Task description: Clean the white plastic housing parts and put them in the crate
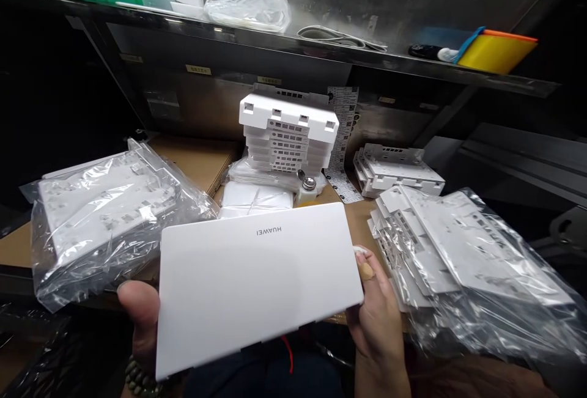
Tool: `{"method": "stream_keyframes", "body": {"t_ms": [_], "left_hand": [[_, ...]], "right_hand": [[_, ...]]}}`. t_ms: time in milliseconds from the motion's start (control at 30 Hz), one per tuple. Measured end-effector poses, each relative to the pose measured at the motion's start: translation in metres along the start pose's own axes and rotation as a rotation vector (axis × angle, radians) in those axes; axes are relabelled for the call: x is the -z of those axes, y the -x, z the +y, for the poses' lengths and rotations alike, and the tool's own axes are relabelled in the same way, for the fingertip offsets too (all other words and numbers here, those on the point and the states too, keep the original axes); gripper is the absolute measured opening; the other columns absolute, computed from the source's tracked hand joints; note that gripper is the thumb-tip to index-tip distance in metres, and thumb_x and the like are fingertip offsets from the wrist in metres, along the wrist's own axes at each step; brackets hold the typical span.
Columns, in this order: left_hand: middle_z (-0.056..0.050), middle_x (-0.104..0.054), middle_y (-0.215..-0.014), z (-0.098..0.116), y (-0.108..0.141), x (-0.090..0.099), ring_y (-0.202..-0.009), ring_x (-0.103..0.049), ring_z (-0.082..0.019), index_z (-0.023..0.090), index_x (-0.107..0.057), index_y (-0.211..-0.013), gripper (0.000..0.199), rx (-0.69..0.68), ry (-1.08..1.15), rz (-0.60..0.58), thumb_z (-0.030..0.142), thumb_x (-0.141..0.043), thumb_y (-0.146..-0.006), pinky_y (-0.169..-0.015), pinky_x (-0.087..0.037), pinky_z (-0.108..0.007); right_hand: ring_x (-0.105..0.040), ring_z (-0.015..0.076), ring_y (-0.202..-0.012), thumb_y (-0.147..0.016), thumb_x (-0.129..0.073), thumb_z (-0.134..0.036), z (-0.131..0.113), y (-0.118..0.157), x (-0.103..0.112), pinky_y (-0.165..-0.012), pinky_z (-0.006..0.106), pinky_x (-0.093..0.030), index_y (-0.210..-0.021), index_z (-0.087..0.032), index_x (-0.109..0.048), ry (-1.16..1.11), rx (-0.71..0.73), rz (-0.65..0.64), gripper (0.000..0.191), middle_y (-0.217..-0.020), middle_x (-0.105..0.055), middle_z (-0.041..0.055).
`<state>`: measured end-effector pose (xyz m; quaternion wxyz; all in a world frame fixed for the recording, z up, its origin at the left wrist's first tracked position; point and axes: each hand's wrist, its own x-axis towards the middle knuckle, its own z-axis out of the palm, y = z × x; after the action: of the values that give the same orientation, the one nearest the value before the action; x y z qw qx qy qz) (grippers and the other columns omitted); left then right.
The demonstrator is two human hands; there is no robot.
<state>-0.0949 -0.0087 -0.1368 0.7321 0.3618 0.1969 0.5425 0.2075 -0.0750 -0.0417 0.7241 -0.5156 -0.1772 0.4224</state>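
I hold a white plastic cover panel (257, 288) tilted in front of me, its "HUAWEI" lettering upside down near the far edge. At its left edge is my left hand (143, 318), thumb along the side and the other fingers hidden behind. My right hand (378, 309) grips the right edge. A tan patch, perhaps a finger cover, shows on one finger, with a small white item I cannot identify at the fingertips. Just beyond the panel stand a small bottle with a metal lid (308, 184) and a wrapped white stack (257, 196).
White plastic housings (288, 120) are piled at the centre back. Bagged white parts lie left (110, 202) and right (468, 251), with more housings (398, 169) behind. A label sheet (342, 141) hangs at the back. Overhead, a metal shelf (257, 36) carries a yellow container (498, 51).
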Motion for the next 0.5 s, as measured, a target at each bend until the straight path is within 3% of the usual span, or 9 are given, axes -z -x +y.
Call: {"method": "stream_keyframes", "body": {"t_ms": [133,200,267,367,433,500], "left_hand": [[0.022,-0.077,-0.092,0.000,0.006,-0.008,-0.058,-0.076,-0.015,0.049,-0.071,-0.119,0.054,0.079,0.294,0.118,0.084,-0.044,-0.088,-0.052,-0.064,-0.021],[0.023,-0.077,-0.085,0.006,0.008,-0.024,-0.055,-0.075,-0.014,0.051,-0.073,-0.113,0.052,0.132,0.361,0.176,0.086,-0.050,-0.083,-0.051,-0.063,-0.020],[0.024,-0.078,-0.084,0.016,0.008,-0.045,-0.061,-0.077,-0.015,0.054,-0.073,-0.110,0.054,0.271,0.379,0.256,0.090,-0.059,-0.072,-0.053,-0.064,-0.020],[0.022,-0.079,-0.081,0.034,0.006,-0.077,-0.066,-0.078,-0.017,0.054,-0.074,-0.104,0.063,0.480,0.299,0.360,0.094,-0.068,-0.056,-0.057,-0.065,-0.023],[0.013,-0.081,-0.080,0.043,0.001,-0.092,-0.074,-0.080,-0.024,0.046,-0.077,-0.103,0.074,0.477,0.156,0.411,0.096,-0.069,-0.049,-0.064,-0.068,-0.031],[0.003,-0.083,-0.085,0.047,-0.009,-0.103,-0.093,-0.079,-0.033,0.037,-0.078,-0.106,0.074,0.381,-0.038,0.469,0.085,-0.081,-0.049,-0.077,-0.069,-0.040]], "right_hand": [[-0.056,0.0076,-0.066,-0.086,-0.078,-0.052,0.000,0.001,0.001,-0.058,0.016,-0.044,-0.098,-0.023,-0.068,-0.011,-0.006,0.013,0.032,-0.079,-0.063,-0.0058],[-0.055,0.0067,-0.066,-0.085,-0.079,-0.051,-0.001,0.003,0.001,-0.059,0.016,-0.044,-0.097,-0.023,-0.068,-0.018,-0.011,0.019,0.032,-0.080,-0.063,-0.0062],[-0.054,0.0065,-0.065,-0.085,-0.080,-0.050,-0.001,0.004,0.000,-0.058,0.016,-0.044,-0.096,-0.023,-0.068,-0.026,-0.018,0.030,0.032,-0.079,-0.062,-0.0065],[-0.057,0.0076,-0.067,-0.085,-0.079,-0.050,-0.001,0.005,0.001,-0.060,0.017,-0.047,-0.099,-0.024,-0.067,-0.039,-0.001,0.060,0.032,-0.084,-0.065,-0.0053],[-0.058,0.0085,-0.066,-0.087,-0.077,-0.051,0.001,0.005,0.004,-0.061,0.019,-0.048,-0.100,-0.024,-0.066,-0.039,0.033,0.067,0.032,-0.083,-0.065,-0.0046],[-0.056,0.0090,-0.060,-0.090,-0.073,-0.052,0.006,0.005,0.010,-0.059,0.020,-0.049,-0.100,-0.025,-0.064,-0.028,0.093,0.059,0.031,-0.076,-0.063,-0.0050]]}}
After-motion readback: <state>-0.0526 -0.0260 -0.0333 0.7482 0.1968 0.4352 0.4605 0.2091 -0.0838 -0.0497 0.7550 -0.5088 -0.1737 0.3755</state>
